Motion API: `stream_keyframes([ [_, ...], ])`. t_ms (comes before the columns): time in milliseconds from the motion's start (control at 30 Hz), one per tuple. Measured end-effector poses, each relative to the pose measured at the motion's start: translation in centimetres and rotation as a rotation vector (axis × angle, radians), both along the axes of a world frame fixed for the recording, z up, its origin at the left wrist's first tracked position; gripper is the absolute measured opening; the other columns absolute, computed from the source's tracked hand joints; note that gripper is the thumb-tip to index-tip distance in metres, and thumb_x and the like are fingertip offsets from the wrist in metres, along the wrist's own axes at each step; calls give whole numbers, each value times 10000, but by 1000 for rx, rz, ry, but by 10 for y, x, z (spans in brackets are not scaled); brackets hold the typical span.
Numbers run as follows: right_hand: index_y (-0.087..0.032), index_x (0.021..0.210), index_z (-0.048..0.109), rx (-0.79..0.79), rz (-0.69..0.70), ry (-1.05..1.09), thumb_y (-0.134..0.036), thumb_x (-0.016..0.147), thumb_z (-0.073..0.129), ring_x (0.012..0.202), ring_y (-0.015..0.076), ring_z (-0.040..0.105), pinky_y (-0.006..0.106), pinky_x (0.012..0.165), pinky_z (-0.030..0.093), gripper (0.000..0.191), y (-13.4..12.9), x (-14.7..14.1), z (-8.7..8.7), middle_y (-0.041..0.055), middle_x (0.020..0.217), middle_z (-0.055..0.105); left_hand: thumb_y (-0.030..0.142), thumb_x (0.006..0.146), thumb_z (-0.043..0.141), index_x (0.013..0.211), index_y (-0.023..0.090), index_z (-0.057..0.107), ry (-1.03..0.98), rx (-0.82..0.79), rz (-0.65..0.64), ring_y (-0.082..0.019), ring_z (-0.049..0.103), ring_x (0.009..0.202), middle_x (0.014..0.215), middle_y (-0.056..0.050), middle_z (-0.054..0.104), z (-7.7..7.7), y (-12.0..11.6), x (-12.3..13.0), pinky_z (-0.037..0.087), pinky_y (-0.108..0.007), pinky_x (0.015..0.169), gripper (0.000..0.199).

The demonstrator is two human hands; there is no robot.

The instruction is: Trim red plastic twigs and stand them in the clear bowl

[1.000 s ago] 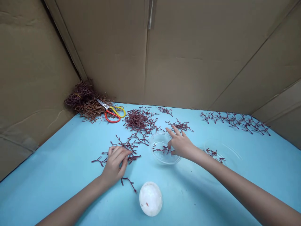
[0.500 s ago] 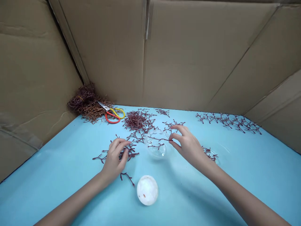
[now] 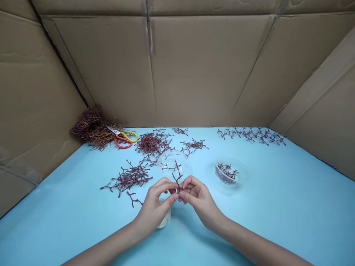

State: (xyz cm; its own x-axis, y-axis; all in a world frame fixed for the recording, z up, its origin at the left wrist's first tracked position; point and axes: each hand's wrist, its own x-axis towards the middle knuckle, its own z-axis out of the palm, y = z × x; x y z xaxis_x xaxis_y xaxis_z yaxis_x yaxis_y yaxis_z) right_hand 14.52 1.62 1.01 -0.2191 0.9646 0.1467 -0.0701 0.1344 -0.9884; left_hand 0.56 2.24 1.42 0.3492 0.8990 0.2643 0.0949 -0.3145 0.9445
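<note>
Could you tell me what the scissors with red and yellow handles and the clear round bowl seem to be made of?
The red-and-yellow-handled scissors show shiny steel-like blades and glossy moulded plastic handles. The clear round bowl looks like smooth transparent plastic or glass; its sheen cannot settle which.

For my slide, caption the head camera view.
Left hand and right hand pinch a dark red sprig over a clear bowl.

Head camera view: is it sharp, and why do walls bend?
In the head view, the tan cardboard walls bow from wide-angle distortion; light is soft, with faint shadows under the left hand and right hand on the blue tabletop; the dark red sprig looks sharp.
</note>
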Motion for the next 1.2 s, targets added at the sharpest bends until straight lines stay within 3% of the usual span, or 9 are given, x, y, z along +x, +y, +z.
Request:
stream_keyframes([
  [233, -210, 660, 348, -25, 53, -8, -489, 656, 556, 505, 88, 510, 213, 462, 398, 347, -4, 8, -1, -39, 595, 482, 435, 672, 588, 572, 139, 555, -172, -197, -106, -120, 471, 608, 652, -16, 459, 0, 5, 15, 419, -228, 575, 314],
  [333, -192, 656, 447, 65, 25, -251, -397, 680, 558, 663, 138, 562, 262, 605, 437, 235, 4, 39, 18, 22, 675, 568, 441, 666, 587, 552, 144, 538, -107, -133, -52, -124, 465, 629, 643, -19, 467, 6, 12, 12, 413, -222, 583, 322],
  [367, -196, 676, 471, 188, -84, -649, -366, 761, 449, 714, 132, 561, 259, 645, 436, 191, 10, 55, 26, 30, 736, 588, 426, 670, 584, 554, 148, 538, -88, -105, -33, -124, 466, 637, 644, -20, 475, 9, 15, 10, 413, -219, 590, 306],
  [467, -172, 720, 517, 138, -277, -972, -240, 789, 402, 788, 181, 544, 331, 705, 409, 151, 35, 108, 44, 95, 867, 582, 367, 669, 581, 573, 158, 541, -65, -74, 16, -115, 470, 610, 626, -14, 490, 15, 25, 0, 414, -206, 564, 233],
  [567, -165, 717, 563, -12, -227, -1211, -212, 710, 554, 675, 168, 559, 315, 639, 429, 48, 61, 143, 40, 68, 761, 595, 336, 673, 548, 600, 160, 547, -17, -130, 2, -97, 452, 511, 594, -13, 514, 17, 32, -7, 402, -199, 488, 191],
  [700, -151, 939, 542, -87, -98, -1391, -279, 791, 504, 744, 127, 554, 316, 675, 454, 199, 77, 141, 19, 30, 875, 579, 336, 659, 521, 630, 146, 559, 51, -179, -35, -100, 446, 476, 574, -29, 534, 16, 36, -10, 402, -209, 455, 196],
  [800, -149, 963, 529, -92, -101, -1472, -291, 821, 461, 784, 131, 549, 328, 691, 456, 212, 78, 130, 10, 38, 930, 565, 344, 648, 515, 652, 143, 548, 77, -177, -26, -104, 447, 482, 544, -14, 505, 17, 36, -11, 397, -210, 459, 203],
  [933, -138, 854, 552, -80, -128, -1487, -290, 822, 460, 688, 103, 547, 289, 637, 457, 181, 78, 133, 11, 13, 817, 578, 341, 665, 488, 594, 153, 492, 74, -155, -30, -89, 421, 470, 513, 14, 442, 20, 38, -12, 373, -194, 454, 201],
  [1200, -174, 714, 517, 77, -334, -1291, -156, 737, 446, 560, 111, 521, 214, 504, 379, 76, 62, 136, 38, -3, 613, 574, 343, 711, 469, 701, 163, 485, -3, -257, -32, -63, 361, 438, 535, 30, 433, 11, 41, -13, 325, -169, 415, 181],
])
